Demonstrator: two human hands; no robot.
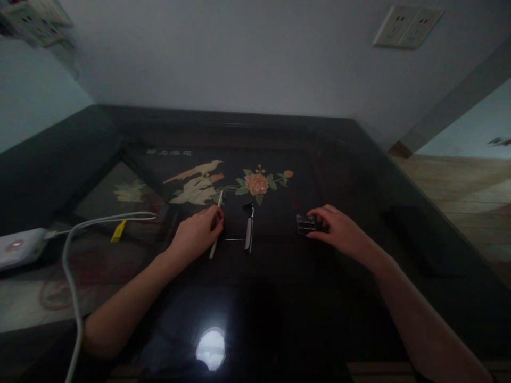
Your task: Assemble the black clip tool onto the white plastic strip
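My left hand (pixel 196 233) rests on the dark glossy table (pixel 279 298) with its fingers around a thin white stick-like tool (pixel 216 226) that lies on the surface. Just right of it lies a slim black and silver tool (pixel 249 230), untouched. My right hand (pixel 340 230) lies to the right, its fingertips on a small dark rectangular case (pixel 306 224) on the table.
The tabletop carries an inlaid bird and flower picture (pixel 223 183). A white device (pixel 18 247) with a white cable (pixel 72 276) and a yellow tag (pixel 118 231) sits at the left edge. A wall with sockets (pixel 407 25) stands behind; wooden floor (pixel 463 186) lies to the right.
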